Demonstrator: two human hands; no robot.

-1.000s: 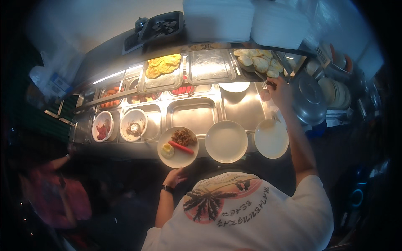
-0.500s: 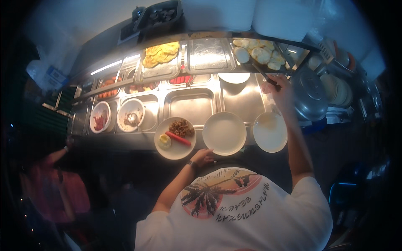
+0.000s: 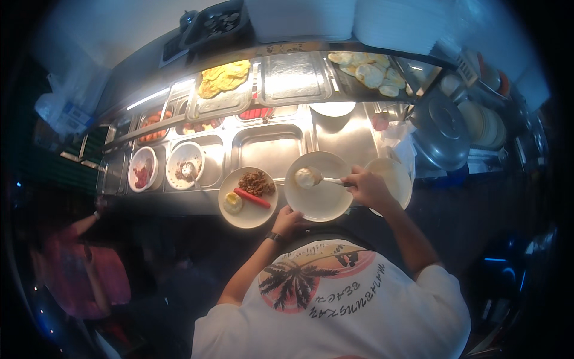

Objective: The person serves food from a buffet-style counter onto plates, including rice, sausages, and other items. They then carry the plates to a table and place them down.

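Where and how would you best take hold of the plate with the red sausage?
I'd grip the plate by its near rim, right of the egg, coming from the person's side and pinching from above and below: that edge is bare and seems to overhang the counter, while the red sausage lies farther in.

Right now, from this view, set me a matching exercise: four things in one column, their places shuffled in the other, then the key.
Things
1. Red sausage
2. Serving utensil
3. Left hand
4. Yellow omelettes

Places
A. Held in the right hand, over the middle plate
B. On a raised metal tray
C. At the middle plate's near rim
D. On the left plate, beside crumbly brown food

Pairs: 1-D, 2-A, 3-C, 4-B
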